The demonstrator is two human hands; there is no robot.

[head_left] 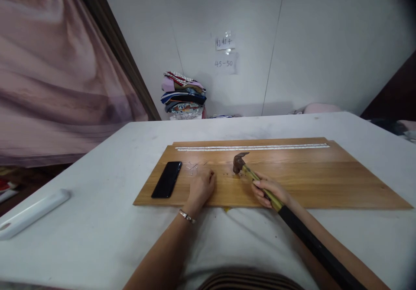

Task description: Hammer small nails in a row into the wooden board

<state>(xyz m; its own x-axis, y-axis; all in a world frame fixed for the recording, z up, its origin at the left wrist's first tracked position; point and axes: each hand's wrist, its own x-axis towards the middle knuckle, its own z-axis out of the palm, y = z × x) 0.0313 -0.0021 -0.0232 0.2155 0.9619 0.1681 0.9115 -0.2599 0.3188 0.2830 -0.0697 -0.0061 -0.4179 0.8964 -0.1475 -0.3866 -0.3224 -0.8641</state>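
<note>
At the far left hangs a pink curtain [65, 65]. Next, a long white thing [35, 213] lies on the white table [97, 229]. Then comes a black phone [167, 180], flat on the left end of a brown wooden board [331, 179]. Behind the table is a pile of folded cloth [184, 94]. A few thin nails [194, 167] lie loose on the board, just right of the phone. The left hand [203, 185] is beside them, its fingers curled in; I can't tell if they pinch anything. Next, the hammer [294, 224] has its rusty head low over the board, near some tiny dark dots [227, 174]. The right hand [269, 190] wraps around its handle, not far from the head.
</note>
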